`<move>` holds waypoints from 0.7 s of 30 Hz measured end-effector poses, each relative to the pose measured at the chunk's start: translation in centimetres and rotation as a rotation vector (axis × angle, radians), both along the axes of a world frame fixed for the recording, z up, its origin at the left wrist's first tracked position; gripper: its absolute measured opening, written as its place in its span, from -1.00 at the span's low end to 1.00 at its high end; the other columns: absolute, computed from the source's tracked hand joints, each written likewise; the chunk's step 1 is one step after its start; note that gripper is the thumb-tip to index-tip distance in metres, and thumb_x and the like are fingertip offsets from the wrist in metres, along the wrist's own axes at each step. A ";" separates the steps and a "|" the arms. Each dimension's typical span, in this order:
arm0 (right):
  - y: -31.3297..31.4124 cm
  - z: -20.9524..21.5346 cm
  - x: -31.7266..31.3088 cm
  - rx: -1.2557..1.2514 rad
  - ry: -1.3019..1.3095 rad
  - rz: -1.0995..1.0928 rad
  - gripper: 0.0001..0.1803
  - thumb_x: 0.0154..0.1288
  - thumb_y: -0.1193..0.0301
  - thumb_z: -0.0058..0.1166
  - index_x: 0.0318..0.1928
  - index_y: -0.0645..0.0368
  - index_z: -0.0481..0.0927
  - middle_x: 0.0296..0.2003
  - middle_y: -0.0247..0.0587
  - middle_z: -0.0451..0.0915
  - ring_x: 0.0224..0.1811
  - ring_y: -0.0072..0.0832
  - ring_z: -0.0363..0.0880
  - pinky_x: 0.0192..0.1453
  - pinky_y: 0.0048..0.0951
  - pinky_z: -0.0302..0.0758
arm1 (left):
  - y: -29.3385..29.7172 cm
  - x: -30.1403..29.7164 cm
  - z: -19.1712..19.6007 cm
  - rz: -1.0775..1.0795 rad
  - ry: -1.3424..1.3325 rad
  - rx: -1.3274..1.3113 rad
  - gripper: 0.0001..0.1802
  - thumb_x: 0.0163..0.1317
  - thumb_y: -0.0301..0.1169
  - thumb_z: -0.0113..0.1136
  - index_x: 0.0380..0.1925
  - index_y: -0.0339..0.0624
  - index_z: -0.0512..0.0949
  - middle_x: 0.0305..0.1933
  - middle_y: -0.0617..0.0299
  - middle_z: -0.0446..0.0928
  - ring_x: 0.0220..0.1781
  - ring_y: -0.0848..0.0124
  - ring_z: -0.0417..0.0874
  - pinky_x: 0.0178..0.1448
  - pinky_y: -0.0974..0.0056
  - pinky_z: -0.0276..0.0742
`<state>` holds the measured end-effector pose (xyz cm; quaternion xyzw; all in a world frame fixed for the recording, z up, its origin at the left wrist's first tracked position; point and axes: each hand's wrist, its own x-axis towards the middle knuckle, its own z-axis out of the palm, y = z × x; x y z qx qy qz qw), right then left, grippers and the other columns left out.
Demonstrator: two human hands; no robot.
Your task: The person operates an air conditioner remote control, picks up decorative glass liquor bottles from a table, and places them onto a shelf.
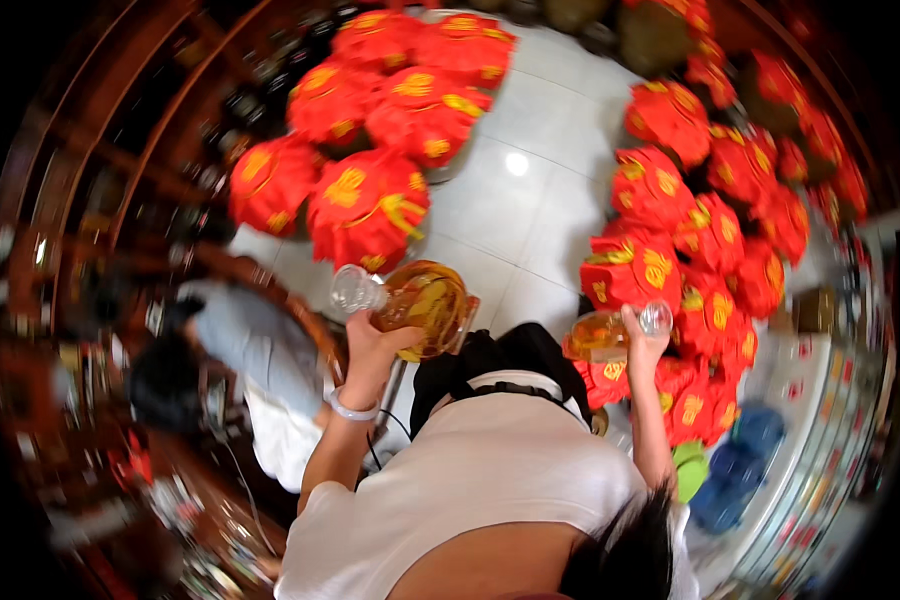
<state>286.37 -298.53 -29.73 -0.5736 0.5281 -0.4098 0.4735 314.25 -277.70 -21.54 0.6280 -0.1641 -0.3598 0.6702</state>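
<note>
left hand (368, 345): I see it wrapped around the neck of a large glass bottle (420, 303) of amber liquid, tipped nearly sideways, stopper end to the left, raised at chest height.
right hand (642, 345): closed on a smaller glass bottle (606, 335), also amber, tilted, just beside the red cloth-covered jars (670, 255).
hands: well apart, one bottle each.
floor: pale glossy tiles (530, 190), more red-covered jars (370, 130) clustered at left.
risk 1: my read is a one-hand neck grip on a heavy, tilted bottle could slip; it would shatter on tile.
risk 2: right bottle could knock the nearby jars.
risk 3: I can't tell if either stopper is sealed; spill possible.
</note>
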 end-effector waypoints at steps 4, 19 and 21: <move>-7.9 2.4 4.5 0.021 -0.086 -0.202 -0.79 -0.02 0.51 0.19 -0.39 0.16 0.39 -0.53 -0.47 0.41 -0.53 -0.73 0.31 -0.44 -0.65 0.30 | -8.7 6.3 -2.2 -0.088 -0.036 0.106 -0.56 -0.30 -0.71 0.16 -0.26 -0.46 0.42 -0.32 0.13 0.51 -0.32 0.38 0.54 -0.18 0.37 0.46; -43.7 -0.1 27.3 0.105 -0.255 -0.069 -0.61 -0.07 0.47 0.23 -0.20 0.32 0.40 -0.42 -0.30 0.47 -0.37 -0.57 0.44 -0.22 -0.53 0.41 | -34.4 23.5 -5.6 0.192 -0.006 0.124 -0.56 -0.25 -0.62 0.13 -0.22 -0.41 0.40 -0.35 0.16 0.51 -0.40 0.40 0.55 -0.29 0.38 0.48; -50.6 -0.3 31.7 0.257 -0.461 -0.068 -0.32 -0.08 0.46 0.24 0.05 0.37 0.19 -0.39 -0.25 0.48 -0.34 -0.53 0.44 -0.19 -0.53 0.40 | -38.2 26.4 -4.7 0.253 0.040 0.187 -0.63 -0.28 -0.66 0.13 -0.32 -0.41 0.44 -0.39 0.16 0.51 -0.43 0.41 0.55 -0.29 0.38 0.48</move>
